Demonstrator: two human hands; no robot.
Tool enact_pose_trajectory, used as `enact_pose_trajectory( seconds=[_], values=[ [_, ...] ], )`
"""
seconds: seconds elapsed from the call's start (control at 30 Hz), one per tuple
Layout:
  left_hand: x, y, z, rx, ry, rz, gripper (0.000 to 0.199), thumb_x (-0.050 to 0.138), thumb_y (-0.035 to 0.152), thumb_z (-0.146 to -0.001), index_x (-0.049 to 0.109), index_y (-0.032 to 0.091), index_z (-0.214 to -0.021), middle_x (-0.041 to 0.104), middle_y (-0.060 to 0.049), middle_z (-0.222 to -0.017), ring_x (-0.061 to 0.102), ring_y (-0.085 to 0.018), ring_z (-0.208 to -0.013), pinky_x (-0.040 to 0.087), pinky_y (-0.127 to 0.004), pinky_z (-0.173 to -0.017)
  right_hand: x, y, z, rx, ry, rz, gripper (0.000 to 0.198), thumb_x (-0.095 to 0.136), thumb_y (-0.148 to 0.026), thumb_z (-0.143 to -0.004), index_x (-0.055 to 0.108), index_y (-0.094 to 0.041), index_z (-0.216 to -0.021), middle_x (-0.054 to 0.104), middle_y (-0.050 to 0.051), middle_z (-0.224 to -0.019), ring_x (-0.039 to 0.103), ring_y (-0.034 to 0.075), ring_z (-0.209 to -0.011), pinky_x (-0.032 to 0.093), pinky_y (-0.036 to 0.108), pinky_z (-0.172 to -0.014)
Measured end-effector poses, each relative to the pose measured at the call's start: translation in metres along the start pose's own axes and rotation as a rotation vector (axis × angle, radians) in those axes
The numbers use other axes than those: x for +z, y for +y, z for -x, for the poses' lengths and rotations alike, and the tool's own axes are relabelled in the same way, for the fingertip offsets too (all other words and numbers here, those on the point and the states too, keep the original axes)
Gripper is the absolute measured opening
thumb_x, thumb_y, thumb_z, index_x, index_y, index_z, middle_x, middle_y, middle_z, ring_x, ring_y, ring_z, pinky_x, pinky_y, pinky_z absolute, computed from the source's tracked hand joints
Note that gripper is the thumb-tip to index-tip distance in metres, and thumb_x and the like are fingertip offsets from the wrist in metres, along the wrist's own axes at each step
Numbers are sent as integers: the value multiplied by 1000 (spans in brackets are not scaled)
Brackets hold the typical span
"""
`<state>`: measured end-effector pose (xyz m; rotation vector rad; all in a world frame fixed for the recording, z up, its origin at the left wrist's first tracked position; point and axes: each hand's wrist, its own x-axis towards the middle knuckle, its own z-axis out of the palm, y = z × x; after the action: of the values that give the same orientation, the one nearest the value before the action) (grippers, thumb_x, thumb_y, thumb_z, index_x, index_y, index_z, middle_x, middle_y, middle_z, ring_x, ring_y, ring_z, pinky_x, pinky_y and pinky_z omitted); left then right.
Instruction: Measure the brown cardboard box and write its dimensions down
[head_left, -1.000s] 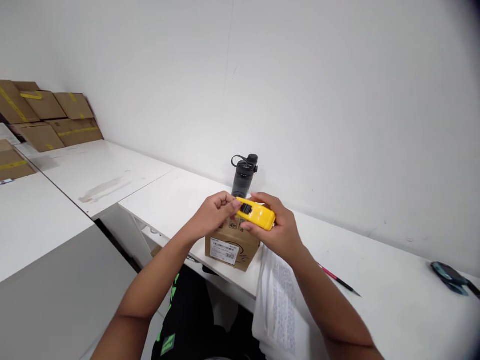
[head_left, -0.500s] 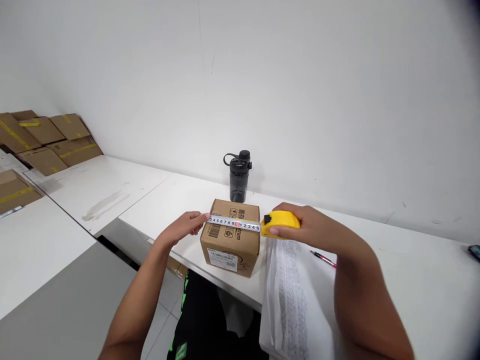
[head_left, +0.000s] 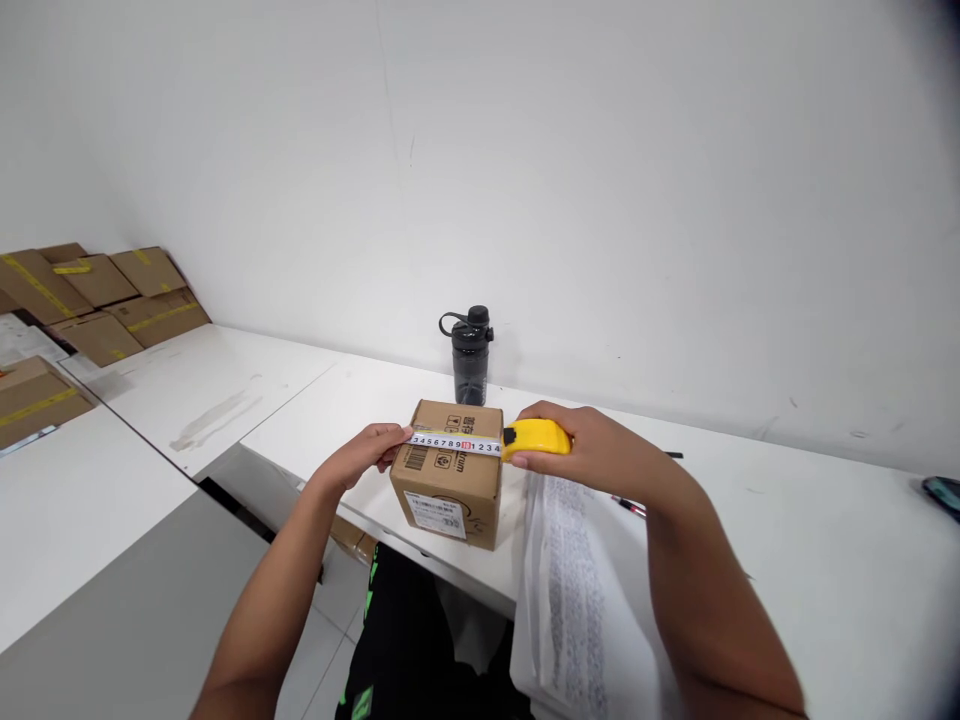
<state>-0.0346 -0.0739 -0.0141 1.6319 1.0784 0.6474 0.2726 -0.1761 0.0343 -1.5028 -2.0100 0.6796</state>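
Note:
A small brown cardboard box point(head_left: 444, 490) with printed symbols and a white label on its near side stands on the white table. Across its top lies the white blade point(head_left: 450, 445) of a tape measure, its numbers facing up. My right hand point(head_left: 581, 440) is wrapped round the yellow tape measure case point(head_left: 538, 438) at the box's right edge. At the left edge, my left hand point(head_left: 369, 452) pinches the blade's end, which its fingers hide.
Behind the box a dark water bottle point(head_left: 471, 358) stands near the wall. Stacked papers point(head_left: 562, 600) and a pen point(head_left: 628, 506) lie to the right. Several cardboard boxes point(head_left: 161, 312) are piled at the far left. A dark device point(head_left: 942, 494) rests at the right edge.
The view has shifted slightly, so things appear a little further left. The tape case sits closer against the box's right edge. Both hands keep their hold on the tape measure.

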Motion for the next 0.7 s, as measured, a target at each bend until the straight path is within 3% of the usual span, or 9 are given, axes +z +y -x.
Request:
enact_pose_trajectory(
  seconds=[0.1, 0.2, 0.3, 0.37, 0.47, 0.57, 0.6, 0.7],
  values=[
    [-7, 0, 5, -52, -38, 69, 46, 63, 54, -79, 40, 19, -58, 33, 7, -55, 30, -8, -48, 24, -23, -49, -5, 2, 6, 15, 5, 11, 42, 62, -62, -78, 64, -30, -104, 70, 2, -87, 65, 21, -68, 45, 30, -51],
    [-18, -4, 21, -37, 4, 134, 44, 63, 51, -80, 40, 19, -60, 31, 7, -56, 29, -8, -49, 28, -24, -51, -15, 6, 19, 42, -6, 7, 45, 64, -60, -78, 62, -32, -113, 70, 2, -86, 65, 21, -64, 47, 30, -51],
    [-24, -16, 52, 5, 49, 239, 44, 63, 50, -83, 42, 19, -61, 30, 7, -54, 29, -8, -49, 29, -24, -53, -24, 7, 35, 43, -41, -43, 52, 67, -56, -77, 58, -33, -122, 71, 1, -86, 64, 20, -62, 49, 29, -50],
    [-16, -29, 78, 11, 32, 312, 46, 63, 52, -82, 41, 19, -60, 31, 7, -51, 29, -8, -49, 28, -23, -53, -26, 4, 45, -14, -117, -78, 55, 68, -54, -77, 55, -33, -126, 72, 1, -87, 65, 20, -63, 49, 29, -51],
    [23, -47, 115, -33, -72, 364, 49, 64, 59, -79, 45, 18, -58, 34, 6, -48, 31, -9, -48, 25, -24, -51, -13, -10, 52, -192, -184, -49, 57, 70, -53, -75, 56, -32, -127, 73, 1, -91, 67, 21, -71, 51, 29, -59],
    [83, -55, 137, -85, -40, 479, 45, 59, 60, -83, 49, 19, -66, 42, 3, -55, 38, -10, -51, 33, -25, -55, 15, -31, 53, -353, -197, 74, 54, 69, -57, -76, 60, -30, -122, 73, 2, -92, 68, 21, -72, 49, 30, -62],
    [101, -56, 141, -85, -62, 514, 44, 58, 64, -82, 54, 20, -74, 49, 1, -62, 45, -12, -56, 37, -25, -57, 25, -38, 52, -398, -212, 131, 51, 67, -59, -77, 62, -28, -118, 73, 3, -92, 67, 21, -72, 47, 29, -62],
    [136, -51, 146, -8, -313, 539, 66, 51, 81, -70, 60, 27, -107, 62, -8, -89, 60, -23, -82, 48, -35, -70, 46, -57, 52, -532, -278, 265, 44, 60, -63, -82, 65, -23, -101, 71, 3, -84, 65, 19, -67, 43, 28, -58]
  ],
)
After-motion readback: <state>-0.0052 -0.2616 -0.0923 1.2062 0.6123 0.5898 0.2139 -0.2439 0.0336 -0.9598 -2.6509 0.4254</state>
